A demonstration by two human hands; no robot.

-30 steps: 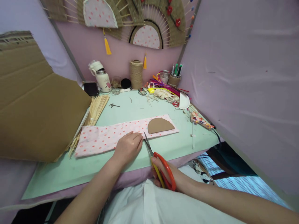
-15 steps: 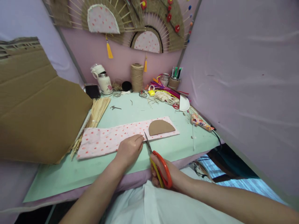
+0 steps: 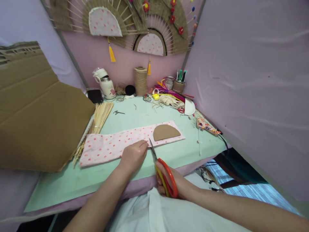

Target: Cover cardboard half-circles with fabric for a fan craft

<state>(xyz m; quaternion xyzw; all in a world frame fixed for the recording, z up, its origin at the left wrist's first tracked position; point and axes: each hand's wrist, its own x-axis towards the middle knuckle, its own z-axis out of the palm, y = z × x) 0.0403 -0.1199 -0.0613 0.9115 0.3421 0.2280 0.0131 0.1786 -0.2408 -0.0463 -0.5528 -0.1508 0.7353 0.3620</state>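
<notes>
A strip of pink fabric with red dots point(image 3: 108, 146) lies flat across the table. My left hand point(image 3: 134, 156) pinches its near edge at about the middle. In my right hand point(image 3: 177, 182) is a pair of scissors point(image 3: 168, 175) with orange and yellow handles. The blades point away from me and their tips reach the fabric's edge, just right of my left fingertips. On the fabric's right end rests a brown cardboard half-circle point(image 3: 166, 132), flat side toward me.
A large cardboard sheet point(image 3: 43, 119) leans at the left beside a bundle of thin sticks point(image 3: 102, 117). Along the back stand a bottle point(image 3: 107, 87), a twine spool point(image 3: 140, 81) and a pen holder point(image 3: 179, 85). A floral-patterned glue gun point(image 3: 207, 126) lies at the right.
Both hands, the scissors and the fabric hold nearly the same positions. The whole view has shifted very slightly.
</notes>
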